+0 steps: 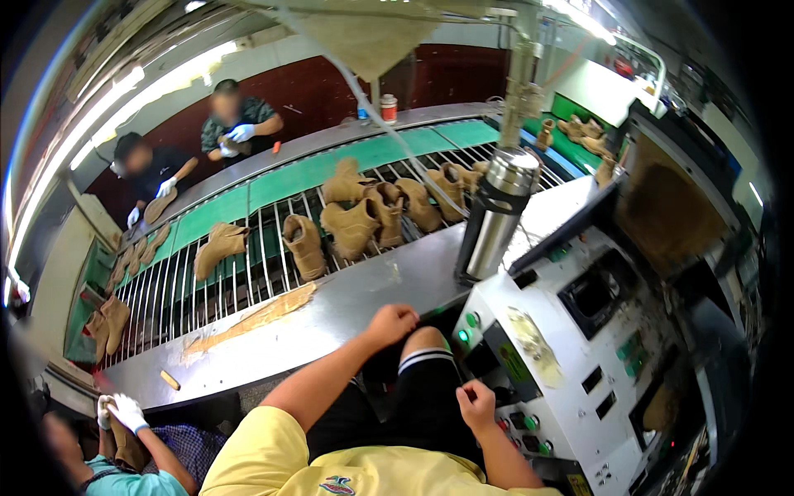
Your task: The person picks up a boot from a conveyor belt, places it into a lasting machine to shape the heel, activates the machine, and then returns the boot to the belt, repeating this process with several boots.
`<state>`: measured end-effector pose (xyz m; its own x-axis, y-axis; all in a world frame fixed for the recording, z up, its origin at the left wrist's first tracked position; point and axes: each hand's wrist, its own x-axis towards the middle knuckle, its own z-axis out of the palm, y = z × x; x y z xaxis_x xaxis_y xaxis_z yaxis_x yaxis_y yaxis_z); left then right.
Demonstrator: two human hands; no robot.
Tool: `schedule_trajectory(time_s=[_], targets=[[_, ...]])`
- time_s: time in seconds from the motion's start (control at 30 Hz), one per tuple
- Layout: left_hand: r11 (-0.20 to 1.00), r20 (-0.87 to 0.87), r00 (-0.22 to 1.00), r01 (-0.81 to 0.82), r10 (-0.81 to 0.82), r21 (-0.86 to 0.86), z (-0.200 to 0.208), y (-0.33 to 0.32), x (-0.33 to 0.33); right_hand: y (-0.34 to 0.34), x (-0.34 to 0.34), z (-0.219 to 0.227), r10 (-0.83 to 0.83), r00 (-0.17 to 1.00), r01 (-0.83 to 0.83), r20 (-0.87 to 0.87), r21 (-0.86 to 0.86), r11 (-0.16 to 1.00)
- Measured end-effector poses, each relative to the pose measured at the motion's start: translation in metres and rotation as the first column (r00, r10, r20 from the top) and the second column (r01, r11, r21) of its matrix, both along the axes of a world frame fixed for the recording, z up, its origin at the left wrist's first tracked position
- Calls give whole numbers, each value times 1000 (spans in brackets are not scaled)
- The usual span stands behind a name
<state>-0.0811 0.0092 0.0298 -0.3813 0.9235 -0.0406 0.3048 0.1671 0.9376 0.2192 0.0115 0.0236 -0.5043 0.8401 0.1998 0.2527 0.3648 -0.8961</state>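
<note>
My left hand (393,324) is at the near edge of the steel bench (364,289), just above my raised knee. Its fingers are curled in, and no object shows in them. Close to the white machine's control panel (500,355), my right hand (477,405) is loosely closed, thumb uppermost, also with nothing visible in it. Beyond the bench, several tan boot uppers (351,227) stand or lie on the metal roller conveyor (265,248). A steel vacuum flask (496,219) stands upright on the bench, right of my left hand.
Green and red buttons (529,422) sit beside my right hand. At the lower left, a co-worker's white-gloved hands (124,411) hold a brown boot. Across the conveyor, two gloved people handle shoe parts. A strip of tape (252,318) lies along the bench edge.
</note>
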Motion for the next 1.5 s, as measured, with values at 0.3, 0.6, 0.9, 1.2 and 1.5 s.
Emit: schedule_trajectory(time_s=[0.3, 0.6, 0.9, 1.2, 1.5], targets=[[859, -437, 767, -512, 470, 25, 29, 101, -238, 80, -178, -69, 346, 925, -370, 158, 164, 914], [816, -752, 588, -566, 298, -119, -22, 258, -371, 73, -206, -91, 254, 919, -338, 302, 268, 902], [844, -699, 657, -517, 283, -144, -29, 287, -494, 63, -220, -80, 196, 971, -227, 138, 264, 937], [856, 372, 851, -468, 370, 219, 221, 106, -364, 74, -210, -75, 268, 950, -289, 163, 125, 949], [654, 737, 590, -705, 328, 273, 240, -146, -97, -25, -300, 80, -306, 315, -947, -898, -319, -39]])
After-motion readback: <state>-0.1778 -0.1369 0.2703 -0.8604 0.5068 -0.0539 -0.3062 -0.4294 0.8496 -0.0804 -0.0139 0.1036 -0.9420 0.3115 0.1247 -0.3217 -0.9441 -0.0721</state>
